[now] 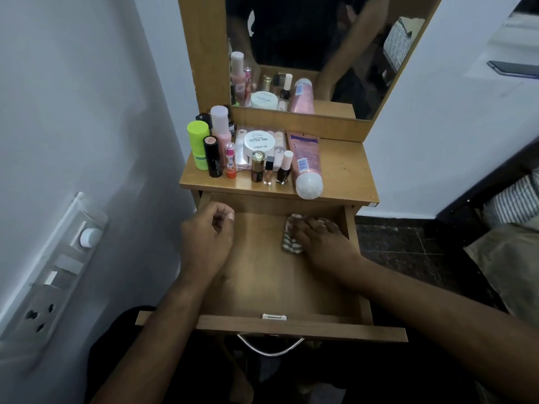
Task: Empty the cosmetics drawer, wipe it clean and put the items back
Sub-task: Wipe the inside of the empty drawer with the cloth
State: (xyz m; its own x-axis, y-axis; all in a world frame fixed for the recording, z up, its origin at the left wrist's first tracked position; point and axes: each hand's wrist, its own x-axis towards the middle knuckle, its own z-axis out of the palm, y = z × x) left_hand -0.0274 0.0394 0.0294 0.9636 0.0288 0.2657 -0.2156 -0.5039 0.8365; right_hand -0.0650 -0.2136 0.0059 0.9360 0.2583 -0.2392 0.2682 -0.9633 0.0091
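Observation:
The wooden drawer point(262, 290) is pulled out and holds no cosmetics. My right hand point(320, 239) lies flat at its far right corner and presses a striped cloth point(290, 243) onto the drawer floor. My left hand point(207, 240) hovers over the drawer's left wall with fingers loosely curled and nothing in it. On the tabletop point(344, 167) above stand the cosmetics: a green stick point(198, 147), a black tube point(212, 156), a pink bottle point(220, 126), a white jar point(259, 141) on a clear case, small nail polish bottles point(269, 169), and a pink tube point(306, 164) lying flat.
A mirror point(306, 53) rises behind the tabletop. A white wall with a switch and socket panel point(55, 266) is close on the left. Dark floor, striped fabric point(516, 199) and a brown bag point(507, 263) are on the right. The drawer's metal handle point(269, 346) hangs at its front.

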